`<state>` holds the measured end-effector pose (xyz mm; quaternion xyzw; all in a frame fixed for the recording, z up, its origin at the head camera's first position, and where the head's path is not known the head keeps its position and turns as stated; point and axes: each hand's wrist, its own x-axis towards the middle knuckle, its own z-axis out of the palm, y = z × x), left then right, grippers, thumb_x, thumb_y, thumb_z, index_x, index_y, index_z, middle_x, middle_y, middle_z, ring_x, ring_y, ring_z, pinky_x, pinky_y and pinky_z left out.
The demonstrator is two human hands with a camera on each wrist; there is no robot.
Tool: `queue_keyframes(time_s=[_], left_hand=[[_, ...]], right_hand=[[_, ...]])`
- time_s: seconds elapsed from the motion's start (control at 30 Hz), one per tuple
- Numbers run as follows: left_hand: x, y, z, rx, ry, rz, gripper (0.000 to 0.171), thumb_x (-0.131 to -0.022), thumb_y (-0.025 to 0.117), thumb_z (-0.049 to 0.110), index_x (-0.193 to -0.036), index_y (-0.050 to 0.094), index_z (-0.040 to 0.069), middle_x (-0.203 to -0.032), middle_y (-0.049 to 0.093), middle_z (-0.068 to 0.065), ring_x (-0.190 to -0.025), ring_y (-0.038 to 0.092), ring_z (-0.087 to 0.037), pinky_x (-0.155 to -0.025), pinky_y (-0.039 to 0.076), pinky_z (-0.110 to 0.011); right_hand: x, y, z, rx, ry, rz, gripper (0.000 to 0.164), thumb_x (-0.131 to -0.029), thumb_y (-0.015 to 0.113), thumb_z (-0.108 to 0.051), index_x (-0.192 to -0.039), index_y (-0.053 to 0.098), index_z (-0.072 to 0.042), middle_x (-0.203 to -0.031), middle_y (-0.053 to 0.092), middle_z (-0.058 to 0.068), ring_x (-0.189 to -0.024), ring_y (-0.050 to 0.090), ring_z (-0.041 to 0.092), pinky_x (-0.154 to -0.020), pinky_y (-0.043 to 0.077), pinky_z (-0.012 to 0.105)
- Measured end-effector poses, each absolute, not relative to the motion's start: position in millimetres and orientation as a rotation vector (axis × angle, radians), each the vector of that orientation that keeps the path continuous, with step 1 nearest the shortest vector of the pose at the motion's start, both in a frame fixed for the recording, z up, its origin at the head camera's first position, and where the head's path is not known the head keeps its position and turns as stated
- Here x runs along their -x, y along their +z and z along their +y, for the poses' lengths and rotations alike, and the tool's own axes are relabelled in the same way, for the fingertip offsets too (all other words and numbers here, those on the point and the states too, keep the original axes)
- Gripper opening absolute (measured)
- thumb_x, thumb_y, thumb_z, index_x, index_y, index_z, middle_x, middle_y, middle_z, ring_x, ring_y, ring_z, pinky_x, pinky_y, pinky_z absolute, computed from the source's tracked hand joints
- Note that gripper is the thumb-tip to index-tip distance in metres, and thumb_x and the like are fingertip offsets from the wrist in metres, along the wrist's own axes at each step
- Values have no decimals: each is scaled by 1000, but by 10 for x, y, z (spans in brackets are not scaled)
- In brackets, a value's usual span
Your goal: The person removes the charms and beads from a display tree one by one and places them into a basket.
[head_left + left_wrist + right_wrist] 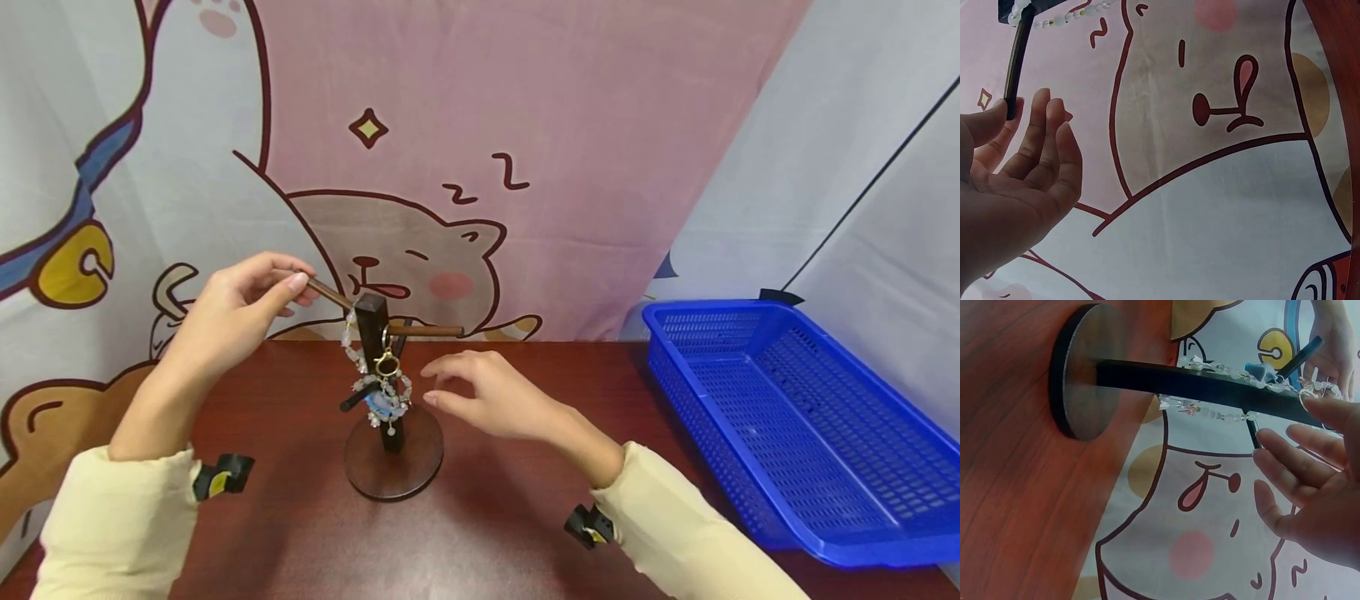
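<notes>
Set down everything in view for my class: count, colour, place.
peg stand: one, dark brown, on table
beaded charms: at least two, whitish and blue, on stand
basket: one, blue, table's right
table: one, reddish-brown, beneath
printed cloth: count unclear, multicoloured, behind
unidentified object: one, black, basket's far rim
wrist cameras: two, black, beside sleeves
sleeves: two, cream, foreground
left grip: one, bare, pinching upper-left peg
right grip: one, bare, right of charms

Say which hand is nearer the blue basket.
Right. The right hand is between the blue basket and the dark stand; the left hand is beyond the stand, pinching a peg.
</notes>
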<state>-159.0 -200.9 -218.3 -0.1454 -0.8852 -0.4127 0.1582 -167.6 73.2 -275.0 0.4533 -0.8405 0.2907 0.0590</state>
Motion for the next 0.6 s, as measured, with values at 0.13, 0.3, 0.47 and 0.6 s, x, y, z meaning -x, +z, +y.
queue_keyframes(time_s=[0.13, 0.3, 0.47, 0.6], left_hand=[[1599, -2191, -2009, 439, -1197, -2521, 27, -98, 44, 24, -112, 57, 5, -94, 63, -10, -83, 57, -7, -72, 45, -18], [1608, -2197, -2009, 457, -1219, -2510, 26, -98, 44, 23, -111, 56, 5, -91, 64, -8, -84, 58, -8, -72, 45, -18], [1603, -2202, -2010, 453, -1219, -2512, 27, -98, 44, 24, -111, 56, 5, -89, 65, -4, -84, 58, -8, -72, 45, -18], [1600, -2203, -2016, 451, -1220, -2513, 27, -98, 44, 24, -111, 56, 5, -89, 65, -4, -84, 58, -8, -72, 45, -18]], right_hand=[[1715, -2736, 644, -1339, 937, -2555, 25, -87, 61, -17, -108, 63, -2, -98, 66, 5, -92, 60, 13, -82, 45, 28], [1737, -2750, 553, -1324, 1011, -2533, 23, -87, 60, -16, -105, 64, -1, -92, 67, 4, -88, 61, 10, -79, 46, 26], [1745, -2744, 484, -1290, 1042, -2512, 19, -87, 61, -14, -102, 66, -4, -85, 67, -1, -82, 60, 6, -74, 46, 25], [1740, -2728, 427, -1281, 1059, -2514, 15, -87, 61, -15, -98, 66, -6, -80, 66, -3, -76, 58, 3, -70, 46, 25]])
